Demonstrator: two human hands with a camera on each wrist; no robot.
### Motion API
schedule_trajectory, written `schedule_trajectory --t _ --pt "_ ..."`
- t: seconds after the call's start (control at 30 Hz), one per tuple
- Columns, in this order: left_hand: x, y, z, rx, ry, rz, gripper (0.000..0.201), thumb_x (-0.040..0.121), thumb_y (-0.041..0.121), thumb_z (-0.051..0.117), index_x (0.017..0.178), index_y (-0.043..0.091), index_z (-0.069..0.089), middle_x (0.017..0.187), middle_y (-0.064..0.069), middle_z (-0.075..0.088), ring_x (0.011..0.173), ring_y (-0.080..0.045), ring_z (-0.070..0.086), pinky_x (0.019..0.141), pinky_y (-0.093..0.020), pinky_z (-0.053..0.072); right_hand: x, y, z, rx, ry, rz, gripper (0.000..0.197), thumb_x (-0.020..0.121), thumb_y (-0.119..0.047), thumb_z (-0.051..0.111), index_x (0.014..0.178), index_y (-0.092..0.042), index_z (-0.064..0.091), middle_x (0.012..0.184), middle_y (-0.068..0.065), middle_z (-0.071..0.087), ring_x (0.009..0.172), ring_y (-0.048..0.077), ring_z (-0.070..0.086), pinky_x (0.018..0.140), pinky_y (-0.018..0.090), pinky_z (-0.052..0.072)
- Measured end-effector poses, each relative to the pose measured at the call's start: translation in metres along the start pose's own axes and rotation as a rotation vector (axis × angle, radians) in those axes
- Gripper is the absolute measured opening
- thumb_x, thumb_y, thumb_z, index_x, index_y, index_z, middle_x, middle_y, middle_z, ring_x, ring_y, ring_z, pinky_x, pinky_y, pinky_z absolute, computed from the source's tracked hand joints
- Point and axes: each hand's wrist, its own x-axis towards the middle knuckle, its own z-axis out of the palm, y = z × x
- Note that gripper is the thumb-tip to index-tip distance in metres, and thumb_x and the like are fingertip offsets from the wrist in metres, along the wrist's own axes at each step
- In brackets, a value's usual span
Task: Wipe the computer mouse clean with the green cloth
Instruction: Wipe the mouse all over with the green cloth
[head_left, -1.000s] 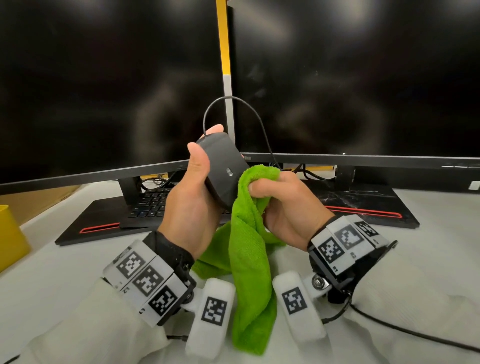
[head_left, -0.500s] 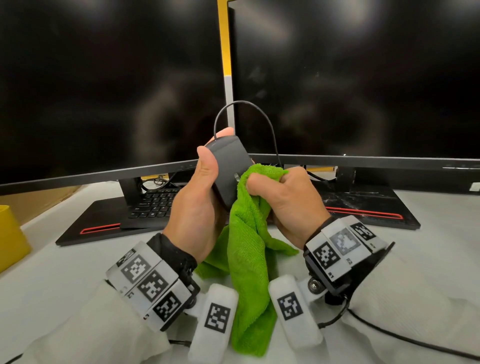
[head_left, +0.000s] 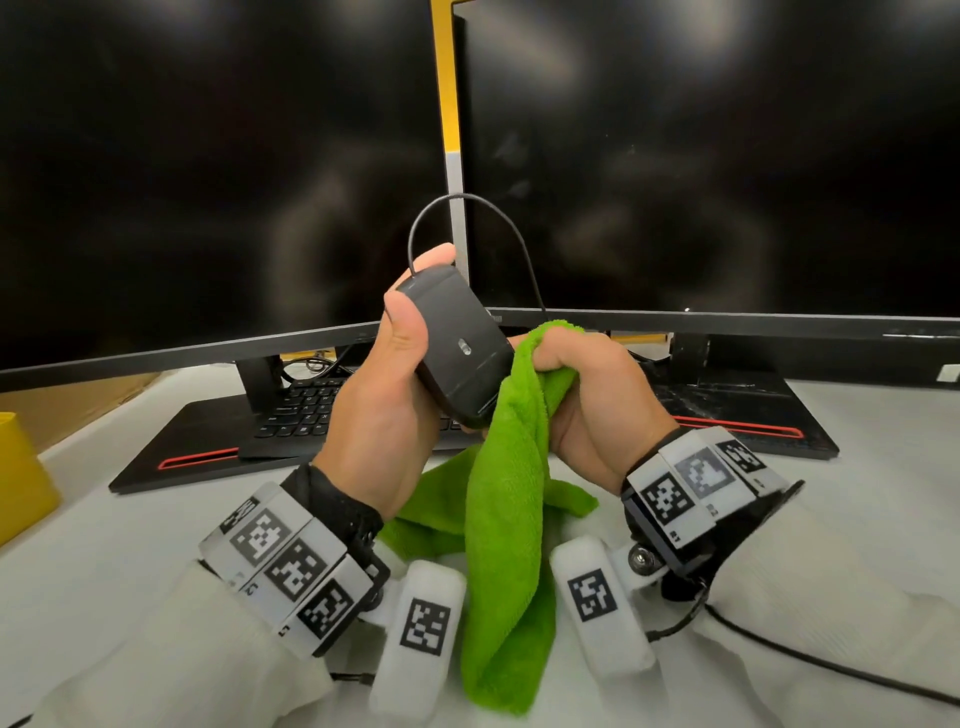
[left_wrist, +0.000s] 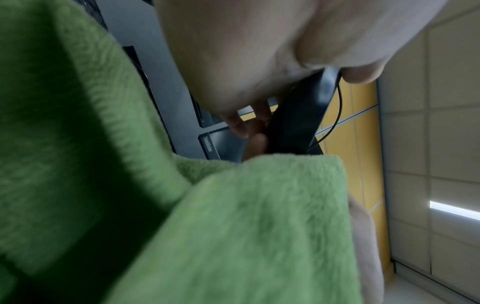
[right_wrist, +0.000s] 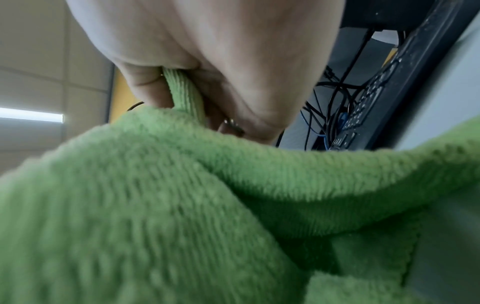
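Note:
My left hand (head_left: 410, 374) grips a dark grey wired mouse (head_left: 457, 343) above the desk, its underside turned toward me, thumb on its left edge. The mouse cable (head_left: 467, 200) loops up and back behind the monitors. My right hand (head_left: 587, 384) holds a bunched green cloth (head_left: 514, 499) and presses it against the mouse's right side. The rest of the cloth hangs down to the desk between my wrists. In the left wrist view the mouse (left_wrist: 298, 123) sits above a fold of the cloth (left_wrist: 233, 226). The right wrist view shows the cloth (right_wrist: 182, 205) pinched under the hand (right_wrist: 221, 51).
Two dark monitors (head_left: 208, 182) stand close behind the hands. A black keyboard (head_left: 296, 405) lies on a black stand base (head_left: 182, 457). A yellow box (head_left: 21, 473) sits at the left edge. A black wire (head_left: 831, 670) runs over the white desk at lower right.
The mouse has turned back so more of its underside faces me. The right hand with the cloth has slid from over the underside to the mouse's right edge.

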Motion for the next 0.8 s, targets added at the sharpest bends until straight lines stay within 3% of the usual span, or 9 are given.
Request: schedule_trajectory --t 0.07,0.1,0.27,0.37,0.43,0.57,0.67,0.73,0.8 --pt "0.001 0.002 0.0 0.002 0.016 -0.001 0.05 0.107 0.048 0.027 0.148 0.03 0.05 0.138 -0.008 0.059 0.121 -0.021 0.061 0.106 -0.036 0.051 -0.003 -0.001 0.002 0.009 -0.092 0.006 0.012 0.066 -0.008 0.055 0.067 -0.004 0.066 0.064 0.014 0.055 0.059 0.027 0.056 0.066 0.039 0.05" --pt "0.001 0.002 0.0 -0.001 0.017 -0.009 0.05 0.105 0.049 0.029 0.147 0.031 0.051 0.139 -0.008 0.059 0.124 -0.022 0.059 0.11 -0.038 0.048 -0.005 0.0 0.003 -0.01 -0.121 -0.014 0.013 0.068 -0.006 0.056 0.063 -0.008 0.068 0.062 0.01 0.057 0.058 0.025 0.057 0.066 0.04 0.05" --pt "-0.003 0.0 0.006 0.021 -0.02 -0.01 0.056 0.104 0.05 0.029 0.151 0.027 0.048 0.129 -0.011 0.062 0.117 -0.025 0.06 0.113 -0.045 0.046 -0.008 0.004 0.009 -0.104 -0.137 -0.107 0.02 0.073 0.002 0.058 0.058 -0.009 0.063 0.055 0.005 0.056 0.049 0.018 0.056 0.055 0.03 0.051" --pt "-0.004 0.001 0.006 0.009 -0.029 -0.019 0.056 0.105 0.05 0.029 0.152 0.026 0.047 0.134 -0.012 0.061 0.122 -0.027 0.059 0.117 -0.046 0.044 -0.006 0.004 0.007 -0.172 -0.077 -0.128 0.017 0.071 -0.003 0.064 0.056 -0.011 0.065 0.055 0.007 0.057 0.051 0.021 0.057 0.062 0.037 0.052" --pt "-0.003 0.001 0.004 -0.004 -0.04 -0.033 0.055 0.106 0.05 0.028 0.152 0.026 0.048 0.135 -0.014 0.061 0.122 -0.027 0.059 0.113 -0.042 0.048 -0.004 0.004 0.006 -0.22 -0.014 -0.156 0.017 0.07 -0.007 0.066 0.054 -0.011 0.064 0.054 0.007 0.055 0.053 0.023 0.055 0.064 0.041 0.049" --pt "-0.003 -0.002 0.005 -0.016 -0.06 -0.056 0.053 0.106 0.049 0.029 0.15 0.028 0.049 0.132 -0.015 0.058 0.118 -0.028 0.058 0.104 -0.037 0.054 -0.001 0.003 0.006 -0.264 0.142 -0.171 0.029 0.065 -0.024 0.069 0.047 -0.019 0.047 0.052 0.005 0.037 0.06 0.028 0.038 0.061 0.045 0.039" --pt "-0.003 -0.003 0.006 0.019 -0.055 -0.055 0.05 0.105 0.048 0.032 0.147 0.03 0.051 0.129 -0.013 0.058 0.117 -0.027 0.057 0.105 -0.039 0.051 0.005 0.004 0.003 -0.323 0.289 -0.124 0.032 0.063 -0.035 0.063 0.043 -0.023 0.041 0.048 -0.004 0.036 0.059 0.026 0.039 0.064 0.044 0.038" --pt "-0.002 -0.003 0.005 0.03 -0.041 -0.044 0.053 0.103 0.048 0.033 0.15 0.028 0.048 0.128 -0.013 0.059 0.116 -0.027 0.06 0.106 -0.041 0.051 0.009 0.005 0.0 -0.33 0.322 -0.1 0.031 0.067 -0.034 0.059 0.041 -0.022 0.046 0.048 -0.003 0.041 0.059 0.026 0.044 0.066 0.047 0.043" --pt "-0.001 -0.001 0.002 0.028 -0.026 -0.028 0.054 0.104 0.049 0.033 0.151 0.026 0.046 0.124 -0.011 0.063 0.113 -0.023 0.066 0.103 -0.039 0.055 0.01 0.003 -0.003 -0.332 0.291 -0.063 0.024 0.071 -0.03 0.06 0.052 -0.016 0.066 0.059 0.014 0.06 0.067 0.036 0.059 0.074 0.057 0.057"
